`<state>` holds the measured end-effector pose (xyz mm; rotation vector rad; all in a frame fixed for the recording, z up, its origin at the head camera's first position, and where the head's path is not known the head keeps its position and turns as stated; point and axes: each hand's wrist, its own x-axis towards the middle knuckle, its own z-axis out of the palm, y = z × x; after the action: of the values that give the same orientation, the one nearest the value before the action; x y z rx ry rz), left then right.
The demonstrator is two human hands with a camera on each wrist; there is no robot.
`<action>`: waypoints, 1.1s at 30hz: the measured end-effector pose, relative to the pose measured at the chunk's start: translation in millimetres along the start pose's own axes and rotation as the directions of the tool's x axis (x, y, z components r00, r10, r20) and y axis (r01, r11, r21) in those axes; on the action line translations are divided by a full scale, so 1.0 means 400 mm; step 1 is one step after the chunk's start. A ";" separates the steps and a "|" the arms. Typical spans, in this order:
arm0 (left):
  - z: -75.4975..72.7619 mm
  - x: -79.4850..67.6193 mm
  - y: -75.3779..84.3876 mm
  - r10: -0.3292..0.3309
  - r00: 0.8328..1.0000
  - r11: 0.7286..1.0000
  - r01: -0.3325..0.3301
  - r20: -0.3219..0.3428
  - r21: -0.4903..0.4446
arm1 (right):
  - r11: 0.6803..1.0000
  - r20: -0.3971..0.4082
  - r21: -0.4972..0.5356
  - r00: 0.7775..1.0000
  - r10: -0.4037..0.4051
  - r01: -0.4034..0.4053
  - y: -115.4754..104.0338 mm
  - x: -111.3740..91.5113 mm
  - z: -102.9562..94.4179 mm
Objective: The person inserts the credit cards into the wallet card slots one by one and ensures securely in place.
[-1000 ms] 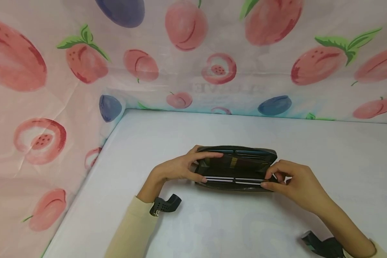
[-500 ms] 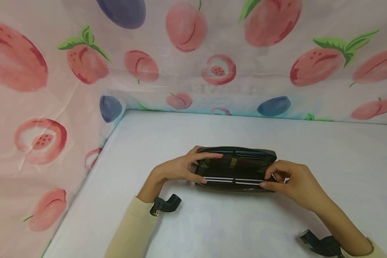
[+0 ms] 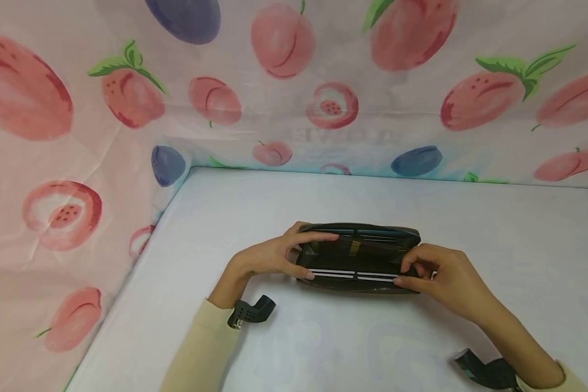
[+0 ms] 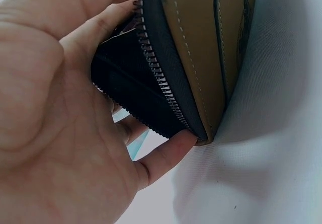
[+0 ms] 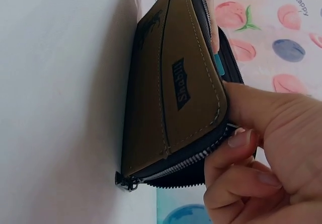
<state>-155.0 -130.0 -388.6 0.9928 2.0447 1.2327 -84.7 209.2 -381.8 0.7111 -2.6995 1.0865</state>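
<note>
A long zip-around wallet (image 3: 353, 261) stands unzipped on the white table, its mouth facing up. Pale card edges show in slots along its near side, and more slots line the far side. At its left end my left hand (image 3: 276, 253) holds it, thumb on the near edge and one finger stretched along the far inside. My right hand (image 3: 443, 275) pinches the near right corner between thumb and curled fingers. In the right wrist view the wallet's brown outside (image 5: 196, 93) shows stitching and a dark label, with a zip pull (image 5: 128, 182) hanging at the lower corner.
The white tabletop (image 3: 323, 337) spreads around the wallet. Fruit-printed sheeting (image 3: 294, 103) rises behind the table and along its left side. Black wrist-worn devices (image 3: 252, 310) jut out beside each forearm.
The right hand has shifted very slightly left, and the wallet's near edge sits a touch closer to me. My left hand keeps its hold in the same place.
</note>
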 end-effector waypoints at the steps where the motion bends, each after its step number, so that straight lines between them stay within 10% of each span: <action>1: 0.000 -0.001 0.000 0.001 1.000 1.000 -0.001 0.000 -0.001 | 1.000 0.001 0.003 1.000 -0.011 0.011 0.001 0.000 0.000; 15: 0.002 -0.001 0.000 0.002 1.000 1.000 -0.002 -0.024 0.001 | 0.940 -0.027 0.165 0.954 -0.297 0.297 -0.002 0.021 -0.055; 26: 0.019 -0.007 -0.005 0.040 0.995 0.997 -0.034 -0.092 0.065 | 0.942 0.059 0.165 0.951 -0.305 0.292 0.011 0.026 -0.032; 33: 0.031 -0.016 -0.019 0.237 0.955 0.969 -0.220 -0.177 0.110 | 0.953 0.043 0.185 0.967 -0.250 0.239 0.007 0.029 -0.040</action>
<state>-144.3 -131.5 -400.5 1.2250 2.1938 1.4117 -97.1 217.5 -368.4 1.0961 -2.4983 1.2697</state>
